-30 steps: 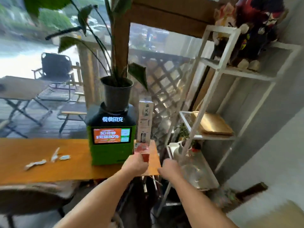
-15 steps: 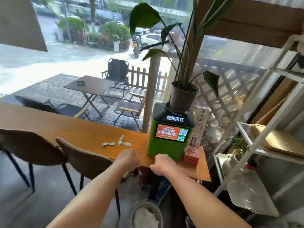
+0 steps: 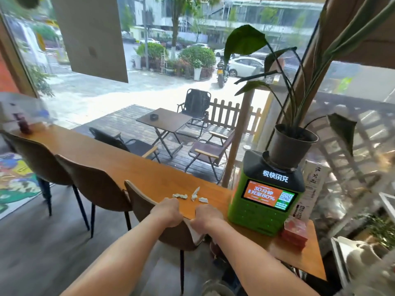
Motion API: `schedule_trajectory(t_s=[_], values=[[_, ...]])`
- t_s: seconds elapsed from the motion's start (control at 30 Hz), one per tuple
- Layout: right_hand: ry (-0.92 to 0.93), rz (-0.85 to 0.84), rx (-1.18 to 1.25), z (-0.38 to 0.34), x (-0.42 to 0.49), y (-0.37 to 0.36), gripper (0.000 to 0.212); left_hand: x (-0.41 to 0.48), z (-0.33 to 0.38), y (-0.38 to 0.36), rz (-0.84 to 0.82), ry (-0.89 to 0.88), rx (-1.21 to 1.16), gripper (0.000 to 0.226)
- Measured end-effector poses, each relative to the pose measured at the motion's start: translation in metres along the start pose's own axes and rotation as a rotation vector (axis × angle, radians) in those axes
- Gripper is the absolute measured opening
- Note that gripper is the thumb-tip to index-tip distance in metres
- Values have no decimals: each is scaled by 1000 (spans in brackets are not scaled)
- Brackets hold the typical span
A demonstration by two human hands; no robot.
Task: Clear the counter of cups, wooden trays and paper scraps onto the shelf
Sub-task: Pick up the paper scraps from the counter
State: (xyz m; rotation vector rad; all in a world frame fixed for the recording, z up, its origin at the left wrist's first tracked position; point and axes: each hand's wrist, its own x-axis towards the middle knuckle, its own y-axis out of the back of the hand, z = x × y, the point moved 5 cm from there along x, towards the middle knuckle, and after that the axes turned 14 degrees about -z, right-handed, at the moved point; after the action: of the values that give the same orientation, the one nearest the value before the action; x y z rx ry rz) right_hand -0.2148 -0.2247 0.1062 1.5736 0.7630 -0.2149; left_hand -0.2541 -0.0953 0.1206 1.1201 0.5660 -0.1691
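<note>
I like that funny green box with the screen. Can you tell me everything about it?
The boxy green plastic charging machine stands upright at the right end of the long wooden counter. Its sloped black top carries white characters, and a dark plastic plant pot sits on it. The lit orange screen shows a QR code. A small red packet lies beside its base. The hands do not touch it.

Both hands face away, so the fingers of the left hand (image 3: 168, 212) and right hand (image 3: 206, 216) are hidden and their grip cannot be told; a pale cloth (image 3: 195, 232) shows only partly between them. The shelf (image 3: 342, 259) is cut by the right edge and blurred, the far left of the table (image 3: 89, 150) is smeared, and the scraps (image 3: 192, 195) are too small to read
</note>
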Motion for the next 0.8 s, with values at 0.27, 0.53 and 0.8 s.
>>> schedule_trajectory(t_s=[0.27, 0.53, 0.8], values=[[-31, -48, -5, 15, 53, 8, 35, 50, -4, 5, -27, 9, 27, 26], [-100, -145, 93, 38, 154, 12, 28, 158, -2, 30, -149, 3, 143, 23], [-196, -218, 401, 71, 242, 24, 27, 269, 10, 32, -305, -53, 194, 10]])
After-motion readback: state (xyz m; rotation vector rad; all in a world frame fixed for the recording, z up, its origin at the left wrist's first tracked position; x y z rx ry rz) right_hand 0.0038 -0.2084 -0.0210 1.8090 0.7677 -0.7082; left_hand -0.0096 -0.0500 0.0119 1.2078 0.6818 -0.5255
